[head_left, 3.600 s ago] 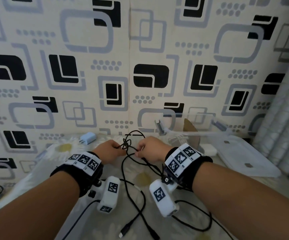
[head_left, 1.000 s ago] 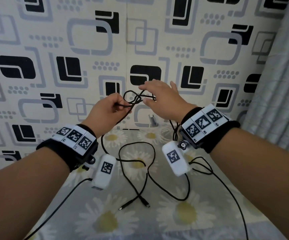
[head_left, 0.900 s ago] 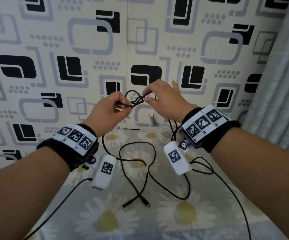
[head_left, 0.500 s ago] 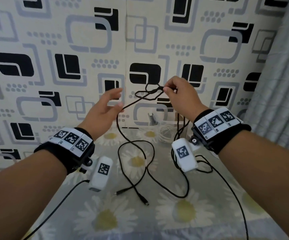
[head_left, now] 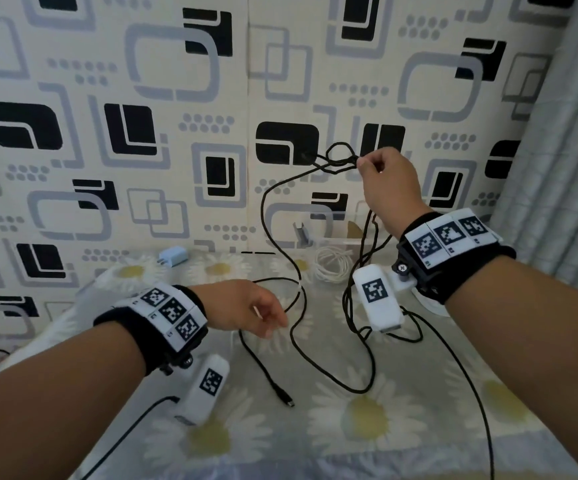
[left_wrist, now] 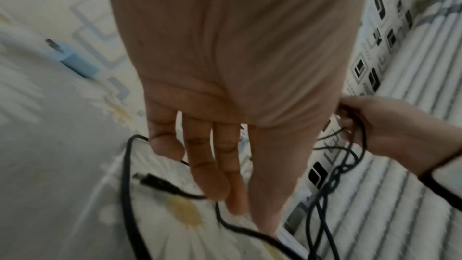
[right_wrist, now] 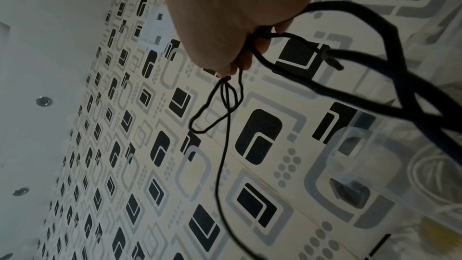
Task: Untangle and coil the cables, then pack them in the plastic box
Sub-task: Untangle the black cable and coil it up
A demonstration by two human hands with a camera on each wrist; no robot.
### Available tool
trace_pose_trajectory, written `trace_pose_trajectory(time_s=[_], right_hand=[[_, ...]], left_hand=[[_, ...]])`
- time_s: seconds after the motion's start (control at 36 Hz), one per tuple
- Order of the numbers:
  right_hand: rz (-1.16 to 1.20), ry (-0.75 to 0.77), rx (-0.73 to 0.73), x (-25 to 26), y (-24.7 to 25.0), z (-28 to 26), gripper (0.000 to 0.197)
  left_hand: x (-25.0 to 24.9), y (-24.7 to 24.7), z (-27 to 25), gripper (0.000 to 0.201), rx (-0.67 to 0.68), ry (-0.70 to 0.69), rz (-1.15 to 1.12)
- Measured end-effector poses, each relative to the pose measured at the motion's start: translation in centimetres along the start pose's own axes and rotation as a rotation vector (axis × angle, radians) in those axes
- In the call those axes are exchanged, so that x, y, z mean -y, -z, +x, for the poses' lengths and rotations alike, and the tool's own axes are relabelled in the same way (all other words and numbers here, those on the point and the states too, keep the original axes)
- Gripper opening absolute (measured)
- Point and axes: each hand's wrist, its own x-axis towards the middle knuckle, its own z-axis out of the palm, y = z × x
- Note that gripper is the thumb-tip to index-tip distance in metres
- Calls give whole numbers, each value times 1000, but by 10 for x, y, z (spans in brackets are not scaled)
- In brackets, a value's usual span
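Observation:
My right hand (head_left: 367,164) is raised in front of the wall and pinches a knot of black cable (head_left: 337,161); in the right wrist view the hand (right_wrist: 240,62) grips the loops of the black cable (right_wrist: 225,106). Strands hang down and trail in loops over the daisy cloth (head_left: 367,420). My left hand (head_left: 266,323) hangs low over the cloth with loose fingers, holding nothing, beside a lying strand whose plug (head_left: 285,400) points right. In the left wrist view the fingers (left_wrist: 210,165) hover above that plug (left_wrist: 150,178). The clear plastic box (head_left: 329,230) stands at the wall.
A coiled white cable (head_left: 332,268) lies in front of the box. A pale blue charger (head_left: 173,258) sits at the back left of the cloth. A grey curtain (head_left: 557,133) hangs on the right. The patterned wall is close behind.
My left hand let go of the knot and dropped down to the cloth. My right hand kept the knot and carried it up and to the right.

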Motion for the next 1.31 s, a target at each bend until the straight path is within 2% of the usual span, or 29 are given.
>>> trace_pose_trajectory(time_s=[0.11, 0.19, 0.28, 0.42, 0.53, 0.58, 0.72, 0.83, 1.0, 1.08, 1.14, 1.19, 1.31], right_hand=[[75, -34, -18, 0, 3, 1, 10], [96, -38, -47, 0, 4, 3, 12], [104, -43, -82, 0, 5, 4, 12], [134, -66, -92, 2, 5, 3, 14], [184, -88, -76, 5, 0, 2, 16], [236, -104, -62, 8, -3, 0, 15], [323, -115, -14, 20, -17, -5, 6], [229, -44, 138, 29, -28, -14, 13], [48, -32, 425, 38, -41, -32, 19], [-78, -37, 592, 44, -44, -42, 40], [-24, -58, 623, 49, -47, -49, 52], [101, -63, 662, 54, -49, -55, 55], [387, -76, 832, 64, -51, -65, 41]], left_hand=[[-9, -9, 7, 43, 21, -13, 113], [-12, -18, 11, 30, -10, -45, 198], [-12, -23, 13, 14, -58, -87, 187], [-9, -13, 6, 3, -193, -169, 48], [-12, 1, -1, 6, -314, -197, -179], [-12, 8, -4, 9, -408, -203, -320], [-12, 28, -12, 12, -683, -189, -503], [-19, 43, -17, 11, -837, -183, -602], [-27, 61, -22, 10, -976, -221, -579], [-30, 71, -25, 13, -1033, -235, -571], [-32, 78, -28, 15, -1076, -237, -559], [-34, 84, -29, 14, -1093, -241, -571], [-32, 85, -29, 9, -1042, -239, -527]])
